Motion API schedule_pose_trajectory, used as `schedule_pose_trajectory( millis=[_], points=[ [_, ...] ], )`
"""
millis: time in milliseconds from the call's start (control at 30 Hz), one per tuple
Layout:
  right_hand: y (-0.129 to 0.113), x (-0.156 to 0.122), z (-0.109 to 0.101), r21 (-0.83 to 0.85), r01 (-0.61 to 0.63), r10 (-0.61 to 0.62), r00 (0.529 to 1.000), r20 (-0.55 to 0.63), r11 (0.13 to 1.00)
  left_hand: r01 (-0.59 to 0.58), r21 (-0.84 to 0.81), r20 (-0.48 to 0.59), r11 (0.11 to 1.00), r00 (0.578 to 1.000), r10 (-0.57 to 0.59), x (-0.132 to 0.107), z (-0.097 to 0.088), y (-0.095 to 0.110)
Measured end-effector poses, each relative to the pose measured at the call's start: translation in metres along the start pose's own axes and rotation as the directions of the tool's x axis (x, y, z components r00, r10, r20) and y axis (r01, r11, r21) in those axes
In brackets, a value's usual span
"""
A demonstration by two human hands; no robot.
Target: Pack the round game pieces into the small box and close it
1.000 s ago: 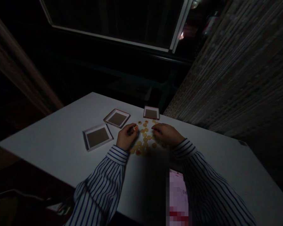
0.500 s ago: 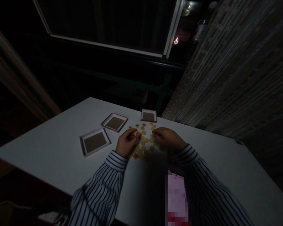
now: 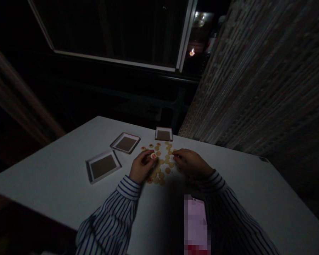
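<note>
My left hand (image 3: 143, 165) pinches a round xiangqi piece (image 3: 153, 156) between thumb and fingers, its red character facing me. Below and beyond it, several more pale yellow pieces (image 3: 161, 175) lie scattered on the white table (image 3: 69, 156), most showing blank faces. A few at the far side show characters, such as a dark-marked piece (image 3: 151, 145). My right hand (image 3: 192, 162) is at the right edge of the spread, fingers bent together and tips down by the pieces. Whether a piece is between those fingertips is hard to make out in the dim light.
Two shallow open boxes, a white-walled tray (image 3: 89, 172) and a brown-rimmed one (image 3: 113, 144), lie left of the pieces. A smaller box (image 3: 156, 134) stands at the far edge. A phone (image 3: 195, 226) lies near me. String curtains (image 3: 244, 88) hang at the right.
The camera view has shifted a little, so the table appears lower and further left. My left hand keeps the same piece. My right hand has moved slightly rightward over the pieces.
</note>
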State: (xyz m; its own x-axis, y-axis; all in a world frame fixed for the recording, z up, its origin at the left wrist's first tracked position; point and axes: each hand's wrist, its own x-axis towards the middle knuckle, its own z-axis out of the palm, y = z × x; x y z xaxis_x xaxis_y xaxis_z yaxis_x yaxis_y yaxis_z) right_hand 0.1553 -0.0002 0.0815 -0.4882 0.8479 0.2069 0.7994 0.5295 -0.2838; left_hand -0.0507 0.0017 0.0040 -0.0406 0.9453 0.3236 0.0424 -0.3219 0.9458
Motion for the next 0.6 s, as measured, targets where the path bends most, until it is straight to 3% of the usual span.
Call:
schedule_pose_trajectory(
  millis=[200, 600],
  points=[
    [0.007, -0.011, -0.003, 0.015, -0.011, 0.012, 0.998, -0.056, 1.000, 0.033, -0.038, -0.004, 0.999, 0.999, -0.033, 0.000, 0.007, 0.012],
    [0.014, -0.030, -0.017, 0.081, -0.037, 0.052, 0.982, -0.184, 0.996, -0.144, 0.156, 0.057, 0.977, 0.989, 0.137, 0.010, 0.021, 0.045]
  ],
)
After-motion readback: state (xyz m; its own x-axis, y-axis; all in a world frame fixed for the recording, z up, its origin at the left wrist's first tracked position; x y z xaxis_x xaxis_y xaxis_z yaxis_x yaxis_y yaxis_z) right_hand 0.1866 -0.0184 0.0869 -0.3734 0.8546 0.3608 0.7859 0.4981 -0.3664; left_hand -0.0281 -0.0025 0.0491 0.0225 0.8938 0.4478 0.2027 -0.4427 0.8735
